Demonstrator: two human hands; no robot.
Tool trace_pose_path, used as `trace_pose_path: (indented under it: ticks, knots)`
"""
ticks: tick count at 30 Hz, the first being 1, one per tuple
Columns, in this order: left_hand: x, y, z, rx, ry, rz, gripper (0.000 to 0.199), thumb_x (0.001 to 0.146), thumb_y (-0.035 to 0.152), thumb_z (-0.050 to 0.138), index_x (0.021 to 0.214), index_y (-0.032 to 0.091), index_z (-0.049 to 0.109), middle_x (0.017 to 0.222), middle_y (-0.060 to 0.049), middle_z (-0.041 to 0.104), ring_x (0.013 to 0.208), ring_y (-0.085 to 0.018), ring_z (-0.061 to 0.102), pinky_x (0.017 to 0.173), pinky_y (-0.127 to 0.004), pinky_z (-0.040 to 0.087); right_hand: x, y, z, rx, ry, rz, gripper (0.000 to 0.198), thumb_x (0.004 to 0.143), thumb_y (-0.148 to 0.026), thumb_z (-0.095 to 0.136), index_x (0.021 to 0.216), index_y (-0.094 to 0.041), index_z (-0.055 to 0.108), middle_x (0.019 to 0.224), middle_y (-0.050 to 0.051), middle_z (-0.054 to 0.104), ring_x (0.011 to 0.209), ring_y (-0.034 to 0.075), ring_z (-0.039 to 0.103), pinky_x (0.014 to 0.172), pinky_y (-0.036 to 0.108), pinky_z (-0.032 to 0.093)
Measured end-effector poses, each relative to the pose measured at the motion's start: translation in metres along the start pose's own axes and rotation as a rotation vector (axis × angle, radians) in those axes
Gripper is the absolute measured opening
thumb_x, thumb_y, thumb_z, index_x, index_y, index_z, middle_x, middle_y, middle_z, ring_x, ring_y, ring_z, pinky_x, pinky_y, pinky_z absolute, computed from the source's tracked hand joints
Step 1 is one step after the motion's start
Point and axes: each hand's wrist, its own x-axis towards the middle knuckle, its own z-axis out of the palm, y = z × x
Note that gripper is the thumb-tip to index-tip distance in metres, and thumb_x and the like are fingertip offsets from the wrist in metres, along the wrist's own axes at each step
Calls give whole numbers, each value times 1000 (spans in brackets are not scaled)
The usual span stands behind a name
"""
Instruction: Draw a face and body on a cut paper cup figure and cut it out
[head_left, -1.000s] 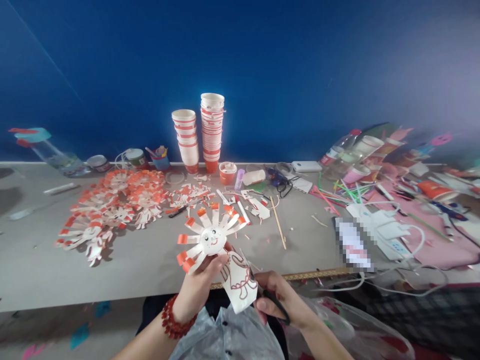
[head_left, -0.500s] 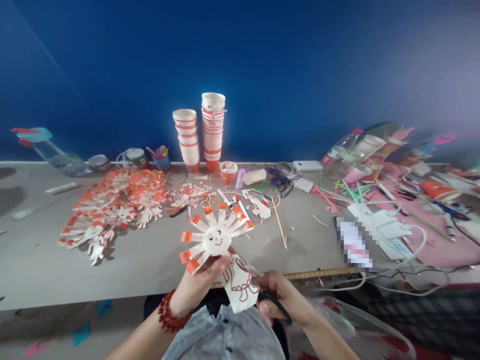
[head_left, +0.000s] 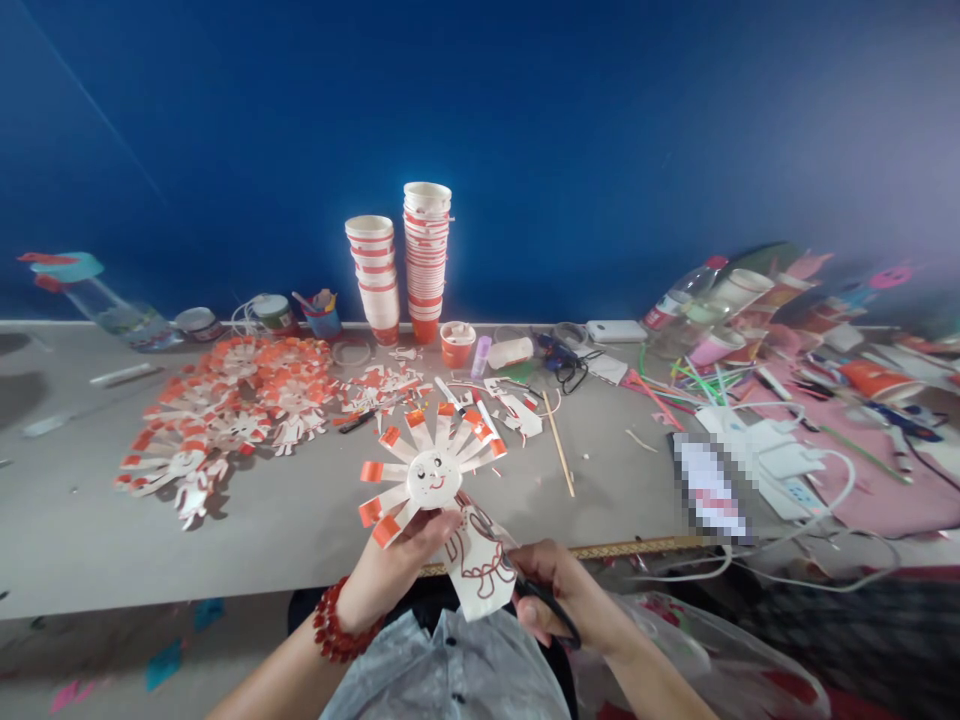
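Between the thumb and fingers of my left hand [head_left: 409, 552] is a paper cup figure [head_left: 435, 479], with a round smiling face and cut strips with orange tips fanned around it. Below the face hangs a white paper piece [head_left: 480, 575] with a body and legs drawn in reddish-brown. My right hand [head_left: 559, 590] grips black-handled scissors [head_left: 559, 612], their blades at the right edge of that drawn piece. How far the blades are apart I cannot make out.
Finished-looking cup figures [head_left: 247, 400] lie in a pile at left. Two tall stacks of paper cups [head_left: 426, 265] stand by the blue wall. Paper scraps [head_left: 386, 385], a wooden stick [head_left: 557, 445], a power strip [head_left: 780, 480] and a pink sheet [head_left: 862, 470] spread across the table.
The scissors and my right hand have shifted very slightly along the edge of the drawn paper. My left hand keeps its hold, nearly still.
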Motion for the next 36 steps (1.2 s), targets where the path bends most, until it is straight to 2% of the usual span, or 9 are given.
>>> trace_pose_path:
  ticks: [8,14,28,36]
  knots:
    - [0,3,0,-10,-16,-19,24,86,39,68,92,16,74,89,-8,73,83,-22,67,75,-30,55,0,2,0,-16,22,16,68,64,-82,71,63,-18,46,45,-8,39,36,3,32,35,17,21]
    - [-2,3,-1,30,-2,-17,27,85,41,68,90,15,74,89,-9,74,83,-23,68,76,-31,56,-1,-1,1,-62,32,-37,68,67,-81,68,60,-19,42,46,-8,35,39,4,27,37,19,16]
    - [0,3,0,30,-8,-25,29,85,44,68,91,16,74,89,-9,74,84,-24,69,77,-32,56,-1,-4,0,-161,64,-105,68,72,-82,62,59,-21,37,52,-8,26,49,6,21,45,25,13]
    - [-1,6,1,32,4,-16,26,85,43,69,91,18,74,92,-8,76,85,-24,70,77,-32,57,1,0,-4,-187,78,-108,68,71,-81,65,60,-18,42,53,-8,28,51,7,21,46,24,13]
